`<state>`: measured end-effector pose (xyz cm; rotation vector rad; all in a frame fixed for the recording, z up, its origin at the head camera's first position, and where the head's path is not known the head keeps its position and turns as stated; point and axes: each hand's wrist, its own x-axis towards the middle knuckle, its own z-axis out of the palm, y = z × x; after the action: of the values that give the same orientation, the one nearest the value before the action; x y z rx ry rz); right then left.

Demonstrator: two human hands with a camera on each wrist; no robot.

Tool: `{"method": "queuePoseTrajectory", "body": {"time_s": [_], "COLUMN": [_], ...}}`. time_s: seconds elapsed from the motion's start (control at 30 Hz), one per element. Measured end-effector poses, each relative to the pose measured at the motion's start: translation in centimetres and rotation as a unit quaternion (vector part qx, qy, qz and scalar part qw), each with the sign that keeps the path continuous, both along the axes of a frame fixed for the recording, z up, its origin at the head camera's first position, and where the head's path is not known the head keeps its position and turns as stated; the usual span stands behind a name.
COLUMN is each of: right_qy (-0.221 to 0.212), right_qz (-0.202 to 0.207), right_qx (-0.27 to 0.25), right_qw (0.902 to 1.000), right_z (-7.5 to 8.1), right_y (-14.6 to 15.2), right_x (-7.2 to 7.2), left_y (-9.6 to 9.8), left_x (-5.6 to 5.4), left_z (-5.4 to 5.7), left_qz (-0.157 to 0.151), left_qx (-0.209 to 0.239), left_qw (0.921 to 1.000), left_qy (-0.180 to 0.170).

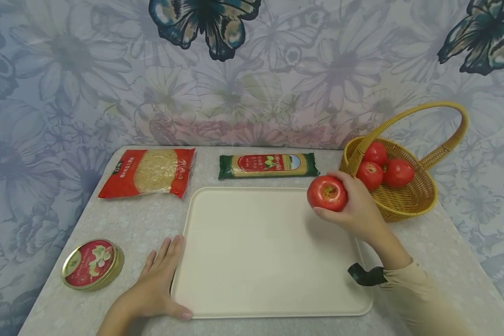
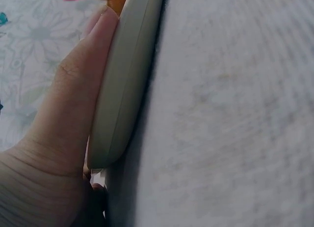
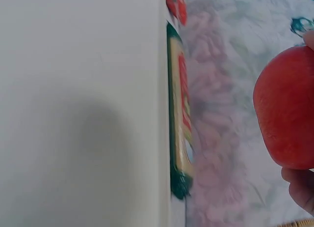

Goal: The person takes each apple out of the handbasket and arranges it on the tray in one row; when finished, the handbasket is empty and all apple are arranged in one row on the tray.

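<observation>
My right hand [image 1: 359, 212] grips a red apple [image 1: 327, 193] above the tray's far right part, fingers and thumb around its side. In the right wrist view the apple [image 3: 287, 109] is at the right edge, with only fingertips showing. A cream rectangular tray [image 1: 256, 252] lies on the table. At its near left corner my left hand [image 1: 153, 284] rests with straight fingers along the left side, thumb at the front edge. The left wrist view shows the thumb [image 2: 68, 94] against the tray's side [image 2: 125, 79]. A yellow wicker basket [image 1: 407, 205] holds several red round fruits [image 1: 398, 173].
Behind the tray lies a green-and-gold pasta packet [image 1: 269, 166]. A red bag with a clear window [image 1: 147, 172] is at the back left. A round, flat tin [image 1: 93, 264] with a red lid stands left of my left hand. Patterned cloth [image 1: 235, 102] hangs behind the table.
</observation>
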<state>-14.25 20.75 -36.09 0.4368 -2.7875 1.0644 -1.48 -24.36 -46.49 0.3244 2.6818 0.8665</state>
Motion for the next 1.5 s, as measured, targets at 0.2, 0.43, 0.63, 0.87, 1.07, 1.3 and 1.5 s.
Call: {"method": "queuePoseTrajectory", "body": {"time_s": [0.2,0.43,0.63,0.87,1.07,1.3,1.5], "right_qy": [-0.033,-0.058,-0.078,-0.095,-0.098,-0.116,-0.127], "right_qz": [0.046,0.082,0.105,0.141,0.176,0.196,0.2], "right_qx": [-0.003,-0.016,-0.019,-0.01,-0.001,0.017,0.034], "right_qw": [0.9984,0.9948,0.9912,0.9853,0.9795,0.9735,0.9709], "right_z": [-1.7,-3.1,-3.8,-5.2,-6.2,-6.7,-6.7], "right_y": [-4.2,-8.6,-12.1,-16.1,-19.1,-21.1,-22.3], "right_x": [-0.9,-2.0,-2.8,-3.2,-3.5,-3.5,-3.2], "left_y": [0.0,0.1,0.5,0.6,0.4,0.5,0.4], "left_x": [0.0,0.3,0.2,0.3,0.3,0.2,0.3], "left_z": [-0.1,-0.2,0.2,0.5,0.2,0.2,0.4], "left_qz": [-0.004,-0.006,0.004,0.012,0.014,0.022,0.025], "left_qx": [0.004,0.012,0.003,-0.003,-0.005,-0.007,-0.004], "left_qw": [0.9999,0.9998,0.9999,0.9999,0.9999,0.9996,0.9996], "left_qy": [0.014,0.015,0.009,0.002,0.0,-0.014,-0.012]}}
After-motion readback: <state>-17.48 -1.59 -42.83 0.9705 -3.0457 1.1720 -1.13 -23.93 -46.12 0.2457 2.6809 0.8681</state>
